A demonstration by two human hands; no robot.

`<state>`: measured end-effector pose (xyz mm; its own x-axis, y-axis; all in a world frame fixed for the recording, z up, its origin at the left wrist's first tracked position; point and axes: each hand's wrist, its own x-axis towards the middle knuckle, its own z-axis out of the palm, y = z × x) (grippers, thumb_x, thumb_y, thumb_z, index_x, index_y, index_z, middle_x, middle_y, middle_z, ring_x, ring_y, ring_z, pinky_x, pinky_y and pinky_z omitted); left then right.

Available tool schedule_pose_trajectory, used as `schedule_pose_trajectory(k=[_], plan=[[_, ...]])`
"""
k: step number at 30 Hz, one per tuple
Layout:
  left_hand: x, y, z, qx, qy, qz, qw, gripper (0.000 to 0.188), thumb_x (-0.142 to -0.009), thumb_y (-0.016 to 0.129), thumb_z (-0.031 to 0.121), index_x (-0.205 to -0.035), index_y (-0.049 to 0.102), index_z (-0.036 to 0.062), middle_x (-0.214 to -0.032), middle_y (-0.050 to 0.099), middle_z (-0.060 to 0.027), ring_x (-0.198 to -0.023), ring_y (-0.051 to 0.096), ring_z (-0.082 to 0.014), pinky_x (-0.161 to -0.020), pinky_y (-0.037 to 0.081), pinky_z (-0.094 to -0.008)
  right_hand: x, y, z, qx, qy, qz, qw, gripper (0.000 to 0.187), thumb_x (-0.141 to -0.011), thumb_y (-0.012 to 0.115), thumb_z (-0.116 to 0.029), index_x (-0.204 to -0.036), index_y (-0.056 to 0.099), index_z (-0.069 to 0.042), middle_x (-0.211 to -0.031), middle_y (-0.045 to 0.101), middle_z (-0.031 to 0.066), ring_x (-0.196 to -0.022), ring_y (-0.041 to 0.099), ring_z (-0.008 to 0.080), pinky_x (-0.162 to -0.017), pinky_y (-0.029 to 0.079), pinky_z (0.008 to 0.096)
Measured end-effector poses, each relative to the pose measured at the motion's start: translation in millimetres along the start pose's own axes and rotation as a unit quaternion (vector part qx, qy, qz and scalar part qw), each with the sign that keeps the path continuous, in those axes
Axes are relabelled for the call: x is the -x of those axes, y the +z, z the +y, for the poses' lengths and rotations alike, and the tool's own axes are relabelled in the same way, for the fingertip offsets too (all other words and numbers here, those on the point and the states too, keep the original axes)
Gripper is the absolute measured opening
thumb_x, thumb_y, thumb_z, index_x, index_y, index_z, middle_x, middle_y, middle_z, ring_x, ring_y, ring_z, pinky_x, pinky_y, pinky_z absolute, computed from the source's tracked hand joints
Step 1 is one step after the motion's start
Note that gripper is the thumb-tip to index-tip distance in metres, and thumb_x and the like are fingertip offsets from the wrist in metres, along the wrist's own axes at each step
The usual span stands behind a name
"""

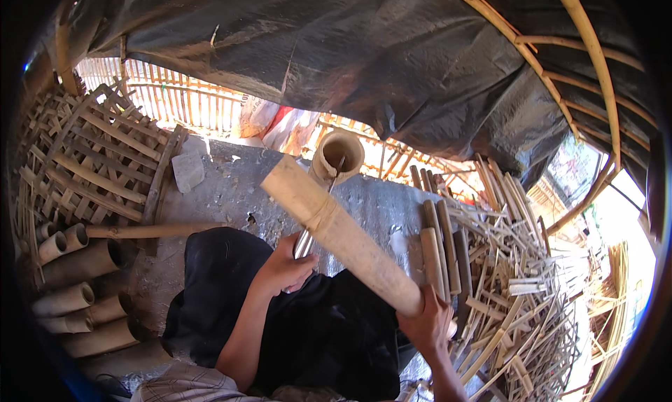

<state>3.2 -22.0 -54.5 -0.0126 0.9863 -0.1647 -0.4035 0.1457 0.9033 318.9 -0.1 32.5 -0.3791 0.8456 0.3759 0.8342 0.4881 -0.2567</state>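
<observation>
A long, pale bamboo section (350,248) lies slantwise across the front of me, with a ringed node along its length. My right hand (428,321) is closed around its lower right end. My left hand (283,265) grips a silver-handled knife (304,243) beside the bamboo's left side. The bamboo hides part of the knife; a thin pointed end shows beyond the far edge, in front of an upright bamboo tube (338,150). That tube's open mouth faces up. Black cloth (294,318) covers my lap beneath both hands.
Cut bamboo tubes (84,262) lie stacked at the left, below a woven bamboo lattice (98,157). A pale block (187,172) rests on the grey sheet (238,171). Split bamboo pieces (518,311) pile up at the right, near bamboo lengths (444,244). Black tarp (336,59) hangs overhead.
</observation>
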Motion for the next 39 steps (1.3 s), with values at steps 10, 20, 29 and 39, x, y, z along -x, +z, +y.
schedule_pose_trajectory(k=[10,20,29,39], plan=[[18,7,7,0.000,0.008,0.010,1.000,0.024,-0.098,0.062,0.003,-0.113,0.043,0.0031,-0.058,0.044,0.0001,-0.040,0.042,-0.0065,-0.034,0.032,-0.0264,6,-3,-19,-0.032,0.043,-0.049,0.997,0.046,-0.064,0.084,-0.019,-0.102,0.065,-0.003,-0.086,0.072,0.0220,-0.086,0.071,0.0439,-0.080,0.056,0.0494],[14,16,8,0.011,0.002,0.050,0.999,0.016,-0.096,0.066,0.011,-0.098,0.051,0.0035,-0.057,0.044,0.0014,-0.039,0.039,-0.0069,-0.035,0.028,-0.0265,8,18,-32,-0.038,-0.045,-0.015,0.998,0.037,-0.069,0.083,-0.018,-0.097,0.063,-0.005,-0.083,0.069,0.0191,-0.077,0.069,0.0434,-0.069,0.054,0.0498],[1,11,7,0.027,0.071,0.045,0.996,0.018,-0.098,0.061,0.005,-0.102,0.044,0.0049,-0.058,0.043,0.0006,-0.039,0.040,-0.0067,-0.034,0.031,-0.0277,-13,-4,-26,-0.060,0.057,-0.054,0.995,0.051,-0.069,0.081,-0.018,-0.115,0.064,-0.004,-0.092,0.073,0.0262,-0.089,0.071,0.0473,-0.083,0.055,0.0518],[9,15,-12,-0.021,0.015,0.034,0.999,0.029,-0.091,0.067,0.012,-0.119,0.060,0.0084,-0.057,0.049,0.0021,-0.042,0.044,-0.0070,-0.037,0.030,-0.0266,5,7,-10,0.050,-0.092,0.034,0.994,0.034,-0.066,0.077,-0.008,-0.098,0.065,-0.007,-0.087,0.069,0.0164,-0.079,0.069,0.0405,-0.069,0.056,0.0484]])
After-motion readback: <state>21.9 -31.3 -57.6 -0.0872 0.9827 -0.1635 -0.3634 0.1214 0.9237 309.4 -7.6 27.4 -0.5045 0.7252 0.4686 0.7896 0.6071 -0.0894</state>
